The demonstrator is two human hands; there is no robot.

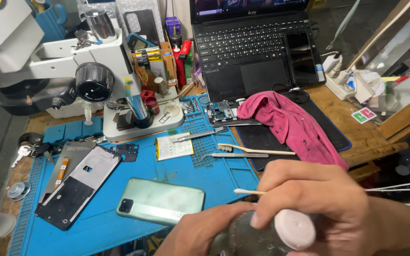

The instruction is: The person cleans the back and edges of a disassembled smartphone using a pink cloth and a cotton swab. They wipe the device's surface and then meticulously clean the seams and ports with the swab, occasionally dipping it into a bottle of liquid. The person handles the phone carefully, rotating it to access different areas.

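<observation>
Cotton swab [248, 191] in right hand [319, 199], lying level — tip pointing left

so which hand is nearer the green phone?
Left. The left hand sits just below the green phone, gripping a bottle; the right hand is farther right, holding a cotton swab.

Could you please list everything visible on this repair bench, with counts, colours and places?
work mat: one, blue, bench centre
phone: one, green, face down, front of mat
phone frame: one, black, left of mat
microscope: one, white, rear left
laptop: one, black, rear centre
cloth: one, pink, right of mat
toothbrush: one, pale, beside tweezers
bottle: one, dark, pink cap, in both hands
cotton swab: one, white, right hand
left hand: on bottle
right hand: on cap
</observation>
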